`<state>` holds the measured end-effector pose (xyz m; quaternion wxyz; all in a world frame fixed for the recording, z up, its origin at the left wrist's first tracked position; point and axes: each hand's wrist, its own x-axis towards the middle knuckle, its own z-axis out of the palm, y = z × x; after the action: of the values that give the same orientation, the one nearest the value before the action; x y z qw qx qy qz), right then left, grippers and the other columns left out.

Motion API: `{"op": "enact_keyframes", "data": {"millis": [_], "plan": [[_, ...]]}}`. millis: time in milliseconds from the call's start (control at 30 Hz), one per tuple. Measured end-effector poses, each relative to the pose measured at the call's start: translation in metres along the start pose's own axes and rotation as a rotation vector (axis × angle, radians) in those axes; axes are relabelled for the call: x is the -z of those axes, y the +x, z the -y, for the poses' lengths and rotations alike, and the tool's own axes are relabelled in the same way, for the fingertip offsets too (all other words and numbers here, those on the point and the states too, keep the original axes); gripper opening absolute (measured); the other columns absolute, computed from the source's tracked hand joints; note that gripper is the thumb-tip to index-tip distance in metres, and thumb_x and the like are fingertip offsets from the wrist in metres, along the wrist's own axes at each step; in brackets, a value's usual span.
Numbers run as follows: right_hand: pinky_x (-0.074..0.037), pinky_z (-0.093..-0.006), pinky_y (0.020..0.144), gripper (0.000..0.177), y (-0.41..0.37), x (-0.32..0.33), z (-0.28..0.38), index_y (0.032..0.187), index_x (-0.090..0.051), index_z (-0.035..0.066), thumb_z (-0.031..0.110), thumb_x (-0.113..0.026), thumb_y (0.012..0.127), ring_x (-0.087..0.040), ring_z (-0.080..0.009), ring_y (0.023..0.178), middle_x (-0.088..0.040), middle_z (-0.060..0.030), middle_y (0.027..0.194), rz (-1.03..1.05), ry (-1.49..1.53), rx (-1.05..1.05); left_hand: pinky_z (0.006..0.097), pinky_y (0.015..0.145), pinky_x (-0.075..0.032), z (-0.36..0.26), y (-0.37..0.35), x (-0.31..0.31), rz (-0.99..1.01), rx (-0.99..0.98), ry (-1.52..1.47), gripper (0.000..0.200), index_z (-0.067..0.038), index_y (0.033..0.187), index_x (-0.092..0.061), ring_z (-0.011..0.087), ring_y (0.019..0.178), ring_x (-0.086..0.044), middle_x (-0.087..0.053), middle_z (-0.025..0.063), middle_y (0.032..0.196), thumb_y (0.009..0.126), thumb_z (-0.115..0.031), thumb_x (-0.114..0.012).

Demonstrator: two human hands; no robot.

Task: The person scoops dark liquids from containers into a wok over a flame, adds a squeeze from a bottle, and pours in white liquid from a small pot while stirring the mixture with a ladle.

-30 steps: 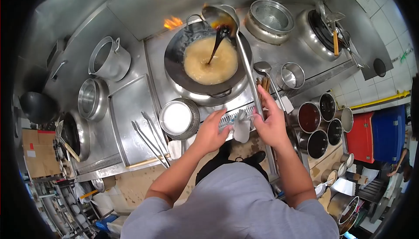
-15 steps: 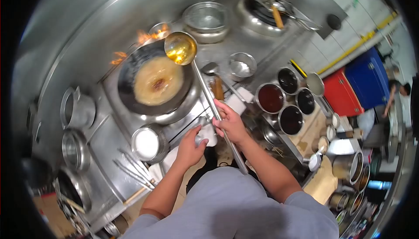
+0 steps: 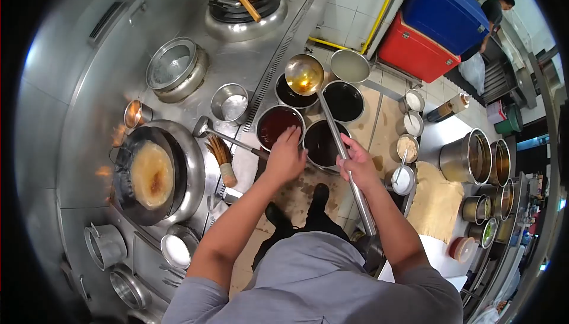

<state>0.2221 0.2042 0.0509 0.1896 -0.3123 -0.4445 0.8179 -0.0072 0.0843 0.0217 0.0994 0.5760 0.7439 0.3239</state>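
Observation:
My right hand grips the long steel handle of a big ladle, whose bowl hangs over the dark sauce pots with a little amber liquid in it. My left hand rests on the near rim of the pot of red-brown sauce, close to the handle of a smaller ladle lying on the stove top. The wok with pale yellow sauce sits on the burner to the left, flames licking at its edge.
A bamboo brush lies beside the wok. Steel pots and a second burner with tools stand further along the range. Small condiment bowls and steel canisters are at right. Another person stands by the red and blue boxes.
I have turned right, away from the wok. The ladle swung from over the wok to over the sauce pots. My left hand left the white cloth and moved to the red sauce pot.

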Motion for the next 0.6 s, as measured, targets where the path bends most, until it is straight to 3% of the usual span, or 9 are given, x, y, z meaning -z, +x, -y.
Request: {"op": "enact_keyframes", "data": {"millis": [100,233,367,567,600], "plan": [[-0.044,-0.0272,0.050,0.080,0.018,0.011,0.003,0.166,-0.037,0.008,-0.012,-0.059,0.092,-0.054,-0.0117,0.054,-0.062,-0.0077,0.091,-0.109,-0.183,-0.032,0.0550,0.123,-0.040,0.006,0.053,-0.029,0.140,0.070,0.251,0.073,0.009,0.154,-0.044,0.0435,0.151,-0.045,-0.048,0.0273,0.160,0.093,-0.020,-0.073],[-0.044,-0.0271,0.050,0.078,0.034,0.025,0.006,0.166,-0.037,0.007,-0.011,-0.060,0.093,-0.055,-0.0114,0.054,-0.061,-0.0063,0.090,-0.050,-0.270,-0.025,0.0604,0.127,-0.032,0.025,0.080,-0.055,0.259,0.182,0.400,0.078,0.008,0.161,-0.037,0.0405,0.159,-0.034,-0.038,0.0257,0.169,0.098,-0.026,-0.067],[-0.044,-0.0276,0.049,0.078,0.043,0.037,0.010,0.166,-0.037,0.006,-0.010,-0.060,0.093,-0.054,-0.0115,0.054,-0.062,-0.0066,0.090,0.013,-0.341,-0.046,0.0605,0.127,-0.031,0.031,0.083,-0.061,0.272,0.229,0.412,0.076,0.007,0.160,-0.038,0.0407,0.159,-0.034,-0.039,0.0250,0.169,0.098,-0.026,-0.067],[-0.045,-0.0279,0.050,0.082,0.048,0.051,0.019,0.166,-0.034,0.005,-0.011,-0.060,0.090,-0.054,-0.0130,0.055,-0.062,-0.0102,0.093,0.071,-0.108,-0.169,0.0608,0.125,-0.033,0.001,0.058,-0.038,0.178,0.269,0.243,0.072,0.007,0.156,-0.043,0.0414,0.156,-0.038,-0.044,0.0243,0.165,0.096,-0.022,-0.069],[-0.045,-0.0277,0.050,0.084,0.049,0.057,0.017,0.167,-0.034,0.007,-0.010,-0.061,0.090,-0.055,-0.0140,0.054,-0.063,-0.0117,0.094,0.084,-0.056,-0.144,0.0579,0.124,-0.036,-0.004,0.049,-0.033,0.105,0.259,0.168,0.070,0.008,0.153,-0.047,0.0441,0.151,-0.044,-0.048,0.0271,0.161,0.094,-0.020,-0.072]]}}
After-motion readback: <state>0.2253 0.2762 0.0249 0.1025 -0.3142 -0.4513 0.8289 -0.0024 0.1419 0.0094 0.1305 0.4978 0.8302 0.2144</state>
